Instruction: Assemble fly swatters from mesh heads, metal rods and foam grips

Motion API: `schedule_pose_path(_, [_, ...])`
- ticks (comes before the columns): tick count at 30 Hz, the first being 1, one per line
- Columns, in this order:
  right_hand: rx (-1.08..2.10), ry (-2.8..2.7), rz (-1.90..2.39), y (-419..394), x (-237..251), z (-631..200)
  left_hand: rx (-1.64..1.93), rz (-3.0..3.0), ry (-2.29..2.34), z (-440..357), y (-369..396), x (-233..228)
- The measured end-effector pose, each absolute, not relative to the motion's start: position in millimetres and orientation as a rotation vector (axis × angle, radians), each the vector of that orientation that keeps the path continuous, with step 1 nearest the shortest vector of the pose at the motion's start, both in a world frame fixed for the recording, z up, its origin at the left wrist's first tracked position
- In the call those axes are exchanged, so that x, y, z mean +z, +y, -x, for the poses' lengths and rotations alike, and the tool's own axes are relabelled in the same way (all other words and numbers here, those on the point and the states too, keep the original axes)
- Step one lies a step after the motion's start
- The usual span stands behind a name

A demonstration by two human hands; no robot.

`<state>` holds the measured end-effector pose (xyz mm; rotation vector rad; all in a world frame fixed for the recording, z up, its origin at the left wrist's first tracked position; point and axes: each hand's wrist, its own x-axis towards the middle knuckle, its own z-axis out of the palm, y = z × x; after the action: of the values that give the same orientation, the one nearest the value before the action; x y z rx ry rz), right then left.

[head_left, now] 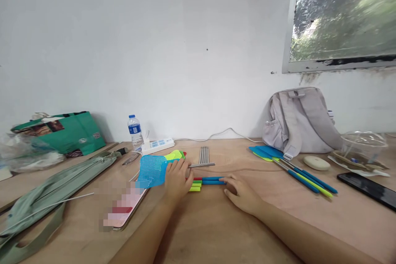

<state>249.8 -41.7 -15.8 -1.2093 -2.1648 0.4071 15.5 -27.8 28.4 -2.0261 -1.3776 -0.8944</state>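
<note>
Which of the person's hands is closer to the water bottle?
Left. The left hand lies just right of and below the water bottle, on the blue swatter head; the right hand rests farther right.

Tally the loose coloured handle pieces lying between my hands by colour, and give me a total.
By the left hand and right hand:
Blue handle pieces: 2
Green handle pieces: 2
Red handle piece: 1, mostly hidden
Total: 5, as far as shows.
</note>
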Motion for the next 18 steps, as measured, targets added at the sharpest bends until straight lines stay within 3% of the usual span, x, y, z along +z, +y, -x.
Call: schedule_pose_path(18, [0.402, -2.116, 1.229, -45.7, -9.8, -246.7, -0.87, 2.029, -1.402, -15.5, -25.5, 24.2])
